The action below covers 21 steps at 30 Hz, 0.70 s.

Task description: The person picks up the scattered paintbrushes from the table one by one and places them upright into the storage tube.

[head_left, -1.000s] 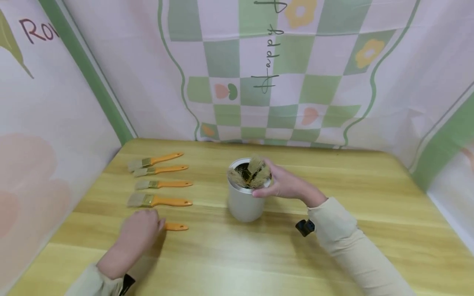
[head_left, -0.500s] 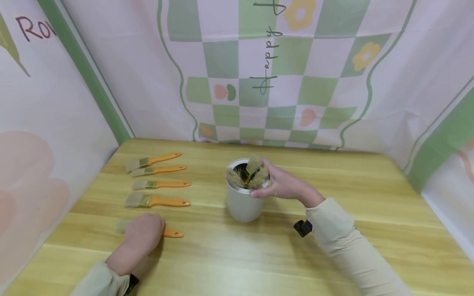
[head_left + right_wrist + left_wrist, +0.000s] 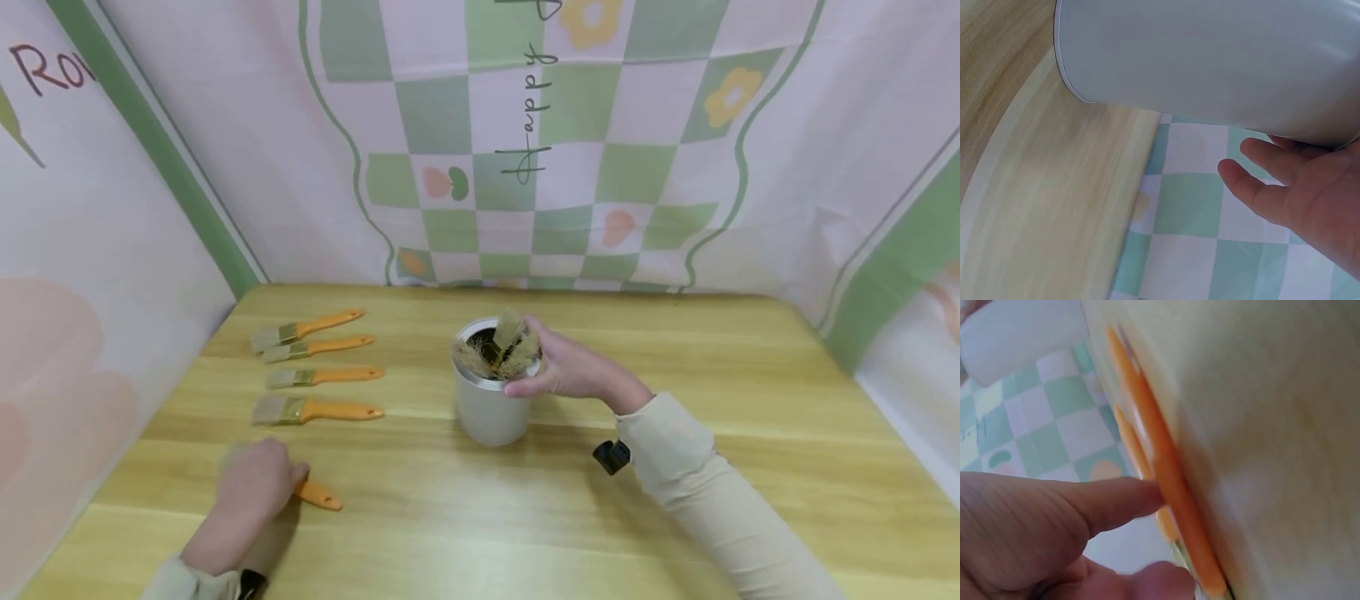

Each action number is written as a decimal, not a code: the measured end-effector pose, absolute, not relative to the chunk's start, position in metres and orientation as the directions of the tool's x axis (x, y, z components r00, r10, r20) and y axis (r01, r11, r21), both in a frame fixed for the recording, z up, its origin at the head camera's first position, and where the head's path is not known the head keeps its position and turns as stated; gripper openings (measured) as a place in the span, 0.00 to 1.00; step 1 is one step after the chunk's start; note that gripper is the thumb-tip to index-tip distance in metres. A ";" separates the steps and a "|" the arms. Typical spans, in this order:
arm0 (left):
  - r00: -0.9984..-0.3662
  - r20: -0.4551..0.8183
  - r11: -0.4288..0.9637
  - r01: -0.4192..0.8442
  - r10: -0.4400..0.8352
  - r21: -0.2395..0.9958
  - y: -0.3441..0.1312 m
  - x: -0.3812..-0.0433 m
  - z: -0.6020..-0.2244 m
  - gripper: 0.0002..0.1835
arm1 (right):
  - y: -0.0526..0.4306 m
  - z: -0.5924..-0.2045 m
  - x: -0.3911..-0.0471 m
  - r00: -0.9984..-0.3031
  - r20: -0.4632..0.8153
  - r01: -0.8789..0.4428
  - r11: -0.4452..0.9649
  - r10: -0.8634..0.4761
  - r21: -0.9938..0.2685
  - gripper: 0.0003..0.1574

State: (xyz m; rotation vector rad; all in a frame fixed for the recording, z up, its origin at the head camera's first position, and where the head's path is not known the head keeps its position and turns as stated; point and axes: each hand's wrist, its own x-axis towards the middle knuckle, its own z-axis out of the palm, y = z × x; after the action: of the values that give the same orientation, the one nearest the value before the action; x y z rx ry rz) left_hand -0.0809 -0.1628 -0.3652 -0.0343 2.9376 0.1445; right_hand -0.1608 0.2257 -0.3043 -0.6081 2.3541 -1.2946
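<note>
My left hand [image 3: 253,483] is low over the table at the near left, holding a paintbrush [image 3: 318,495] by its orange handle. In the left wrist view the thumb presses against that handle [image 3: 1169,469] and the other fingers curl below. The hand covers most of the brush's bristle end. With my right hand [image 3: 566,367] I grip the rim of a white can [image 3: 491,417], thumb at the front and fingers round the far right side. The can stands upright on the table. Several pale bristle heads [image 3: 510,354] stick up out of its mouth.
Further up the left side lie several more paintbrushes, a wide one [image 3: 341,410] nearest my left hand, then another [image 3: 348,375], their handles pointing right. Behind the wooden table [image 3: 637,517] hangs a green-and-white checked cloth [image 3: 502,187].
My left hand has drawn the paintbrush left and toward me, and its handle now slants down to the right. My right hand has kept its hold on the can.
</note>
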 end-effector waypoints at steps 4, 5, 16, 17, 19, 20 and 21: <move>-0.942 -0.325 0.990 -0.119 -0.090 0.070 -0.168 -0.079 -0.361 0.27 | 0.226 -0.304 -0.161 -0.826 -0.120 -0.185 0.466 -0.551 -0.865 0.71; -0.928 -0.356 0.986 -0.148 -0.110 0.079 -0.168 -0.079 -0.360 0.28 | 0.226 -0.304 -0.161 -0.824 -0.118 -0.187 0.461 -0.555 -0.868 0.72; -0.929 -0.369 0.959 -0.105 0.000 0.265 -0.180 -0.085 -0.365 0.24 | 0.224 -0.305 -0.164 -0.822 -0.119 -0.204 0.484 -0.557 -0.851 0.70; -0.931 -0.366 0.955 -0.100 0.010 0.281 -0.179 -0.086 -0.365 0.22 | 0.224 -0.306 -0.163 -0.825 -0.124 -0.201 0.490 -0.552 -0.848 0.70; -0.932 -0.360 0.944 -0.090 0.032 0.317 -0.178 -0.089 -0.365 0.19 | 0.225 -0.306 -0.163 -0.828 -0.127 -0.194 0.492 -0.546 -0.849 0.69; -0.929 -0.368 0.939 -0.099 0.030 0.329 -0.177 -0.090 -0.364 0.18 | 0.225 -0.306 -0.163 -0.828 -0.128 -0.190 0.489 -0.546 -0.851 0.69; -0.926 -0.376 0.936 -0.110 0.025 0.335 -0.177 -0.090 -0.364 0.17 | 0.225 -0.306 -0.163 -0.828 -0.129 -0.190 0.489 -0.546 -0.851 0.69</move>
State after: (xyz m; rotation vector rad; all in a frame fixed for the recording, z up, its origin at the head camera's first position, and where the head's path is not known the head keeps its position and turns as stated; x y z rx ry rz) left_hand -0.0904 -0.1769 -0.3637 -0.0619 2.7112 0.4999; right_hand -0.1634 0.2252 -0.3064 -0.6140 2.3549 -1.2770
